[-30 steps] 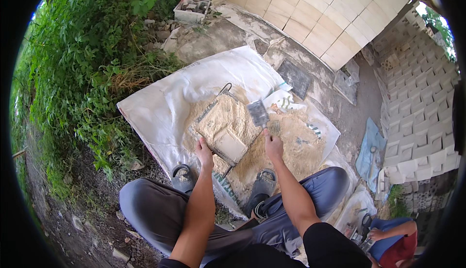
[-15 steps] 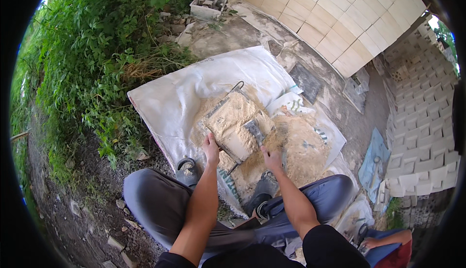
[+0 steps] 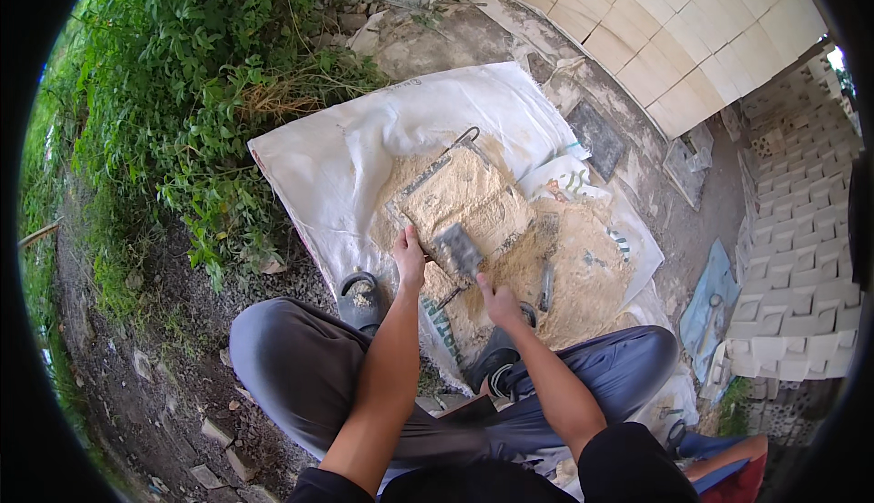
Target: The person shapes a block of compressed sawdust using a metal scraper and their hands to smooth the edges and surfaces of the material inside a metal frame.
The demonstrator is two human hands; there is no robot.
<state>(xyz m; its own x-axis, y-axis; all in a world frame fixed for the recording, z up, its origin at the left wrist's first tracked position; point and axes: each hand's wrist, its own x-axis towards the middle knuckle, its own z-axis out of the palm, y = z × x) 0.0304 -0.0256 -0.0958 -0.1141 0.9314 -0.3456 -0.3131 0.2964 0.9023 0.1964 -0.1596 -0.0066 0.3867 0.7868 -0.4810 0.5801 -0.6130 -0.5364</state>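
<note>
A rectangular metal mould frame (image 3: 411,184) lies in the middle of the white sack, packed with pale tan, sandy powder (image 3: 460,184). At its near left corner my left hand (image 3: 410,255) is closed on the frame's edge. My right hand (image 3: 501,303) grips a flat grey trowel (image 3: 458,250), whose blade rests over the near edge of the powder; its handle is mostly hidden in my fingers. A wire loop (image 3: 471,134) sticks out from the frame's far end. To the right, a short dark bar (image 3: 545,286) lies on loose powder (image 3: 587,271).
The white sack (image 3: 337,134) spreads under everything, with my dark shoes (image 3: 360,298) at its near edge. Green plants (image 3: 173,111) crowd the left. Pale stacked blocks (image 3: 801,257) and a blue sheet (image 3: 710,307) are at right. Another person's arm (image 3: 728,456) shows at lower right.
The trowel has moved left and nearer, from the right part of the filled frame to its near edge. More of the powder surface shows smoothed. The view has shifted slightly.
</note>
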